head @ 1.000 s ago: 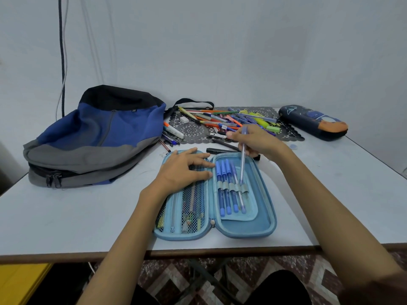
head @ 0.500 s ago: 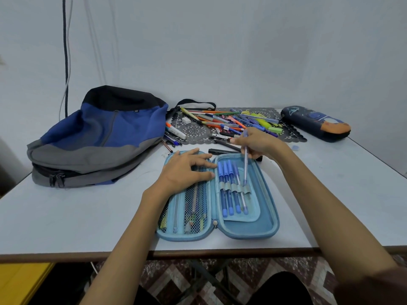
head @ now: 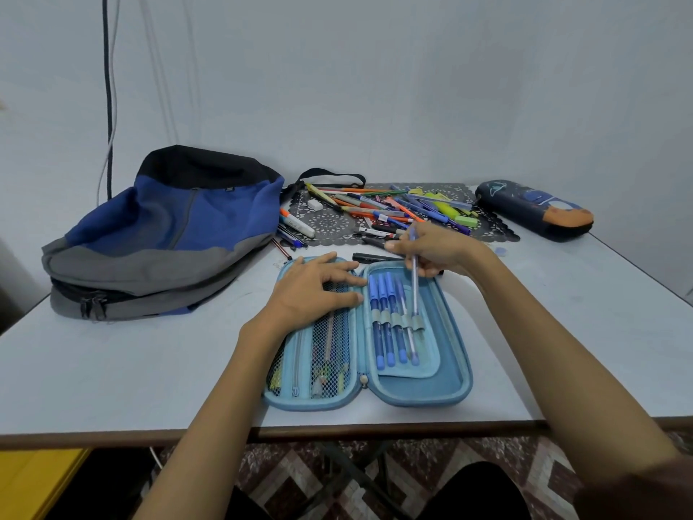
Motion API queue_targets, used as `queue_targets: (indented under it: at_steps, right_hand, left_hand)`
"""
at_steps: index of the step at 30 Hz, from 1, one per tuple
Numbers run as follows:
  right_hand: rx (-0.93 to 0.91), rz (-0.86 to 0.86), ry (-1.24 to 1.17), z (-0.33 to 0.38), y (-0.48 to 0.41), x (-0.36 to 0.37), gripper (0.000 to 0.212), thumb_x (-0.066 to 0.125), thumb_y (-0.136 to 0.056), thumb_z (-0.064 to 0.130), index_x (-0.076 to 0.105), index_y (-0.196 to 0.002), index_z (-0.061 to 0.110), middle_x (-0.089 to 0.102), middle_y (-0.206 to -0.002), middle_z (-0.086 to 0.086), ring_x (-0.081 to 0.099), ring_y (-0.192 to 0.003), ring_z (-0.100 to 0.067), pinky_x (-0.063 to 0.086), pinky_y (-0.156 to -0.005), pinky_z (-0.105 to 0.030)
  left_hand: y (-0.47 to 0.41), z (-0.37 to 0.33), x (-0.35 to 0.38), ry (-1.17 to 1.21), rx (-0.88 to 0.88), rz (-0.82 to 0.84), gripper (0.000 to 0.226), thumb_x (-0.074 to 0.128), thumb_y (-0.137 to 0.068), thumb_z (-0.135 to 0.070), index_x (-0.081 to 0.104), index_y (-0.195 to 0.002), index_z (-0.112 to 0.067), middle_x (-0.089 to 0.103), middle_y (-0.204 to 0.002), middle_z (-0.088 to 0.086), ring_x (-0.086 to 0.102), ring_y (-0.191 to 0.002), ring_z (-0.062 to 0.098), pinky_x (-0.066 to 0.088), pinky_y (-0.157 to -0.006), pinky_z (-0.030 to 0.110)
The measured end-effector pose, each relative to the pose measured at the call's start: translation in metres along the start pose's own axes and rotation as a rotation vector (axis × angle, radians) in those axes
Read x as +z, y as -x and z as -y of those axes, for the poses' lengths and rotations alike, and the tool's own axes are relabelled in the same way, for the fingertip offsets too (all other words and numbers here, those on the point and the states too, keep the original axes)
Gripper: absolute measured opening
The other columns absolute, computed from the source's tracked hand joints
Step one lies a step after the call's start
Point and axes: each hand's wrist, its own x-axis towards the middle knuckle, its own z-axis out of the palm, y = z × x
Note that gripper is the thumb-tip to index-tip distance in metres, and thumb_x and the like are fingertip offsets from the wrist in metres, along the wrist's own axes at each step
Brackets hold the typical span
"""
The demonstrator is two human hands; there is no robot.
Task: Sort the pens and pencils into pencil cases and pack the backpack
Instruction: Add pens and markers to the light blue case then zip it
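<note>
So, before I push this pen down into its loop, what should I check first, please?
1. Right hand grips the pen firmly: ok.
2. Left hand rests flat on the mesh pocket and steadies the pencil case: ok.
3. Pen lines up with the fifth elastic loop, beside the four blue pens: ok.
4. Pen tip is through the loop: cannot tell.
5. All pens are sorted: not ok, a pile lies on the mat behind.
</note>
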Motion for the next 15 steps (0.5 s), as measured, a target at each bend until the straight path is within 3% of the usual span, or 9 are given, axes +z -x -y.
queue_targets:
  at_steps: [5, 7, 10, 15]
  right_hand:
    - [0.007, -0.003, 0.042, 0.000, 0.005, 0.003, 0.039, 0.066, -0.090, 0.029, 0.049, -0.064, 0.006, 0.055, -0.057, -0.016, 0.041, -0.034, -0.017, 0.033, -0.036, -0.020]
    - [-0.002, -0.076, 0.009, 0.001, 0.008, 0.008, 0.034, 0.070, -0.087, 0.028, 0.046, -0.076, 0.006, 0.056, -0.057, -0.014, 0.042, -0.032, -0.015, 0.033, -0.034, -0.020]
    - [-0.032, -0.219, -0.002, -0.002, 0.016, 0.017, 0.043, 0.071, -0.086, 0.032, 0.034, -0.096, 0.011, 0.058, -0.063, -0.011, 0.043, -0.036, -0.013, 0.033, -0.032, -0.020]
    - [-0.111, -0.377, 0.190, -0.005, 0.020, 0.023, 0.035, 0.062, -0.092, 0.038, 0.041, -0.093, 0.011, 0.062, -0.060, -0.010, 0.052, -0.037, -0.020, 0.041, -0.036, -0.027]
  left_hand:
    - [0.000, 0.000, 0.000, -0.003, 0.001, -0.006, 0.029, 0.072, -0.083, -0.042, 0.068, -0.112, -0.044, 0.048, -0.143, -0.018, 0.026, -0.143, 0.004, 0.006, -0.120, 0.045]
    - [0.000, 0.001, 0.000, 0.001, 0.005, -0.003, 0.030, 0.071, -0.081, -0.046, 0.068, -0.111, -0.044, 0.048, -0.143, -0.019, 0.026, -0.143, 0.004, 0.005, -0.120, 0.046]
    - [-0.001, 0.001, 0.000, -0.004, 0.000, -0.001, 0.030, 0.072, -0.083, -0.043, 0.068, -0.112, -0.044, 0.048, -0.143, -0.020, 0.026, -0.143, 0.003, 0.004, -0.120, 0.044]
    - [0.000, 0.000, 0.000, 0.003, -0.001, -0.008, 0.029, 0.072, -0.083, -0.041, 0.068, -0.112, -0.043, 0.048, -0.142, -0.020, 0.026, -0.142, 0.003, 0.005, -0.120, 0.044]
